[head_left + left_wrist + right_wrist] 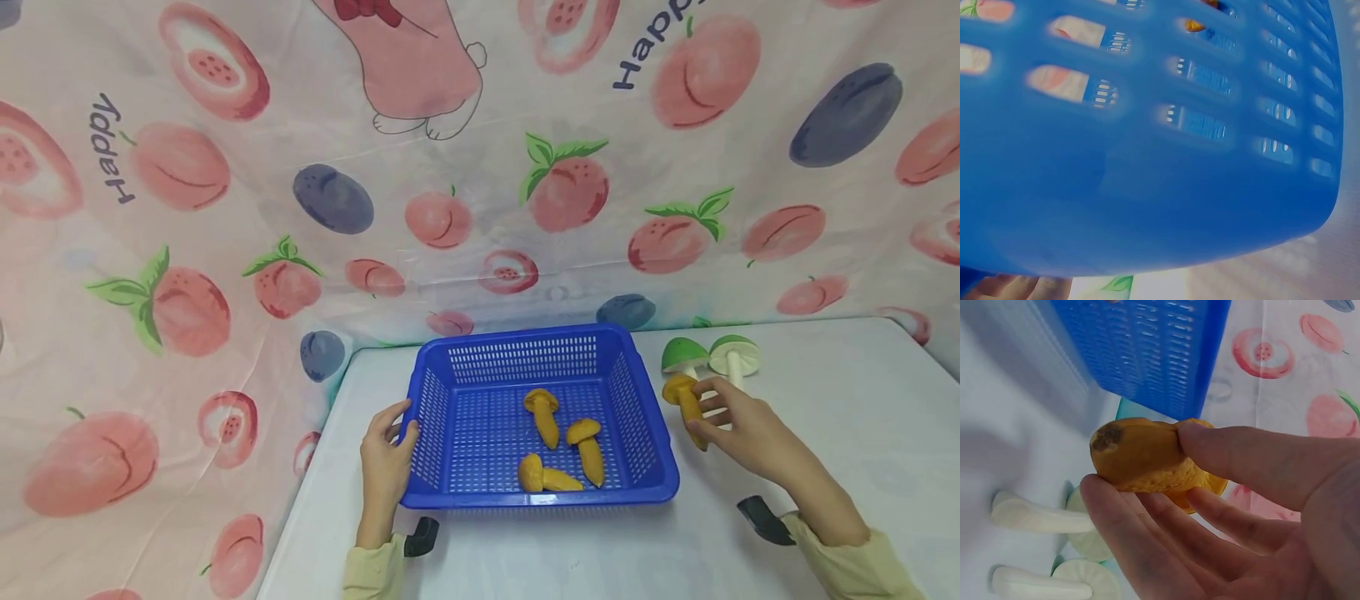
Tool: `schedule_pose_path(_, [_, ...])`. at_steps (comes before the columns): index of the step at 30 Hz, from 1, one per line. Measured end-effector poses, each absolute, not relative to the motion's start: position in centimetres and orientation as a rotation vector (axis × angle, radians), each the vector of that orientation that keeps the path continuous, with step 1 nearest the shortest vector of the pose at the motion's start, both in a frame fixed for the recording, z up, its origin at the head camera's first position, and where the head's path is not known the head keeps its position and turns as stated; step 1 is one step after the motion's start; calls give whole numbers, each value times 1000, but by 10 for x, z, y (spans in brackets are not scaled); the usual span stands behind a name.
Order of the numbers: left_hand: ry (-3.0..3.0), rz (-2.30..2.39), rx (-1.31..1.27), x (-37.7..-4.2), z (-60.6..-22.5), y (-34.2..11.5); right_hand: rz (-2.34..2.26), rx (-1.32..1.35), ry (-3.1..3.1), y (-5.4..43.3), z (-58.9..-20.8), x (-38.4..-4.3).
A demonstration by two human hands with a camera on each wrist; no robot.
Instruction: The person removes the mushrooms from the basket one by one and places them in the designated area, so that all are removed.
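My right hand [753,429] pinches a yellow-brown toy mushroom [686,398] between thumb and fingers, just right of the blue basket [540,500]. In the right wrist view the held mushroom [1141,456] shows its dark-spotted stem end toward the camera. At the basket's left side my left hand [386,458] grips the rim with thumb and fingers. Three similar yellow mushrooms lie inside the basket: one near the middle [545,417], another to its right [588,450], and a third by the front wall [534,473].
Two green-capped mushrooms with white stems, one left [681,355] and one right [737,358], lie behind the right hand. A white table [847,400] carries everything. Behind it hangs a fruit-printed cloth [480,192]. Black straps circle both wrists.
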State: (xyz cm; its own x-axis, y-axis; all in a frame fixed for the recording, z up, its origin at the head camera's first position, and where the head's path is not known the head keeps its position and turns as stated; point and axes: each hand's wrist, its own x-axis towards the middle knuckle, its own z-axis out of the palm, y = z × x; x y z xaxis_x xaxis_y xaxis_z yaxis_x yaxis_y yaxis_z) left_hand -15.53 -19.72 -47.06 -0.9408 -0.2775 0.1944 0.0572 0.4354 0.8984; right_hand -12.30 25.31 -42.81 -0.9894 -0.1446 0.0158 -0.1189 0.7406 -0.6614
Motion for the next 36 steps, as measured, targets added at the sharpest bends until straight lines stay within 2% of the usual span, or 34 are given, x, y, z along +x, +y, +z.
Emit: schedule_pose_path(36, [-2382, -1518, 197, -154, -467, -196, -1045, -83, 2780, 286, -463, -112])
